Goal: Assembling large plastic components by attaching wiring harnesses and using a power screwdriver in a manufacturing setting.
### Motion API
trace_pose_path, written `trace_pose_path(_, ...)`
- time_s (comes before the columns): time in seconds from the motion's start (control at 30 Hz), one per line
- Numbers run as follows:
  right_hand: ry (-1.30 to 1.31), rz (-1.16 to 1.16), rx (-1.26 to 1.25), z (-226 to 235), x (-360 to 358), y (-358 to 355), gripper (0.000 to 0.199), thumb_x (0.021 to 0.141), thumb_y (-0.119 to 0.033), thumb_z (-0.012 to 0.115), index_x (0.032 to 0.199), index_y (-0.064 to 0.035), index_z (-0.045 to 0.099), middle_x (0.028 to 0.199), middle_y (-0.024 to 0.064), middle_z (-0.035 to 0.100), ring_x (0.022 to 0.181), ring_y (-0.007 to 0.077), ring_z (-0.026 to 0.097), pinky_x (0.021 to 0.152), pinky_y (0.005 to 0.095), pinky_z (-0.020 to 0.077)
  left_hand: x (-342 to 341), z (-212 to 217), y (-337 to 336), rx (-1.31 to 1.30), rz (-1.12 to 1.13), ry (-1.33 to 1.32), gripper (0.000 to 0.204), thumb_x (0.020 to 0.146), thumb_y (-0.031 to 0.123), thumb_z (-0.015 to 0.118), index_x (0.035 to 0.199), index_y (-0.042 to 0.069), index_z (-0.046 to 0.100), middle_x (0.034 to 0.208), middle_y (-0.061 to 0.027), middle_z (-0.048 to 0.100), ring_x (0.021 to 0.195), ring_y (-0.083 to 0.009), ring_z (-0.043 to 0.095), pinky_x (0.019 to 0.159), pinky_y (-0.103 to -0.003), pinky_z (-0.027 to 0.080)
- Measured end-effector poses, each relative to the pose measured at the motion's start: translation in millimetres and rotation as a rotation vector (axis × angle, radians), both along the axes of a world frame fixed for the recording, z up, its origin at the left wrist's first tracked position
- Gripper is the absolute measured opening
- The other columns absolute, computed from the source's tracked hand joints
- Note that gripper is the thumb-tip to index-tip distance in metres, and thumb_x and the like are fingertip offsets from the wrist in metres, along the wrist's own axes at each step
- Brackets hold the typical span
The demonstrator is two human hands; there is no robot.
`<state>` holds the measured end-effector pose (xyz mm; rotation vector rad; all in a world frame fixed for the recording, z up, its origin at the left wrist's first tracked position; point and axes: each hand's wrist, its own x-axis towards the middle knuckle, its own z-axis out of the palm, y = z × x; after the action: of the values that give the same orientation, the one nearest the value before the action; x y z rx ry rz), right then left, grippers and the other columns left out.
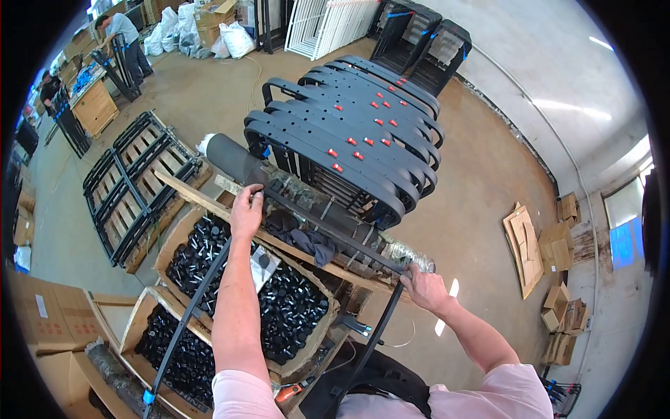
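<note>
A black metal frame (184, 315) with a long crossbar and two side bars lies across the bench in front of me. At its far left corner my left hand (246, 215) is closed, fingertips over the bar end. My right hand (424, 288) grips the right corner, thumb and fingers around it. A blue clip (149, 397) sits on the left side bar near the lower edge. Beneath the frame are cardboard boxes of black plastic pieces with metal studs (289, 307). A dark cloth (307, 244) lies by the crossbar.
Beyond the bench stands a stack of black frames (328, 115) with red pieces on top. Padded rolls (234, 155) line the bench edge. An orange-handled tool (287, 392) lies near me. Pallets with black frames (143, 181) are left; flattened cardboard (523, 248) is right. Two people work far left.
</note>
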<state>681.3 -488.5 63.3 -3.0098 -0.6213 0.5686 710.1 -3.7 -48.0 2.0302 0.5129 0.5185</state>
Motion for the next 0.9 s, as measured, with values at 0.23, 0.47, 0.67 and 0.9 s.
trace_pose_path(0.23,0.092,0.107,-0.147,16,6,-2,0.060,0.098,-0.051,0.061,0.116,0.0067,0.059,0.081,0.0249,0.072,0.080,0.0401,0.075,0.072,0.0508,0.0592,0,6,-5,-0.016,0.008,-0.002,0.025,0.099,0.019,0.067,0.124,0.018,0.070,0.123,-0.0132,0.067,0.107,-0.0298,0.067,0.097,-0.040,0.052)
trace_pose_path(0.47,0.067,0.289,-0.304,37,-7,7,0.054,0.096,-0.045,0.063,0.115,0.0051,0.065,0.088,0.0204,0.076,0.083,0.0346,0.076,0.070,0.0488,0.0603,-1,8,-11,0.056,0.077,0.040,0.028,0.099,0.018,0.068,0.127,0.011,0.070,0.117,-0.0107,0.067,0.099,-0.0215,0.066,0.094,-0.035,0.053)
trace_pose_path(0.67,0.053,0.339,-0.346,22,-9,-3,0.037,0.095,-0.030,0.062,0.114,0.0017,0.065,0.085,0.0150,0.076,0.081,0.0326,0.077,0.068,0.0475,0.0603,-6,4,-3,0.016,0.026,0.018,0.028,0.100,0.016,0.067,0.127,0.012,0.070,0.119,-0.0108,0.069,0.103,-0.0226,0.068,0.096,-0.036,0.053)
trace_pose_path(0.9,0.067,0.345,-0.433,22,-7,4,0.026,0.095,-0.017,0.056,0.113,0.0008,0.066,0.086,0.0139,0.076,0.079,0.0307,0.077,0.064,0.0449,0.0601,-4,3,-3,0.047,0.071,-0.044,0.025,0.099,0.018,0.066,0.123,0.015,0.072,0.119,-0.0132,0.069,0.111,-0.0316,0.067,0.099,-0.042,0.052)
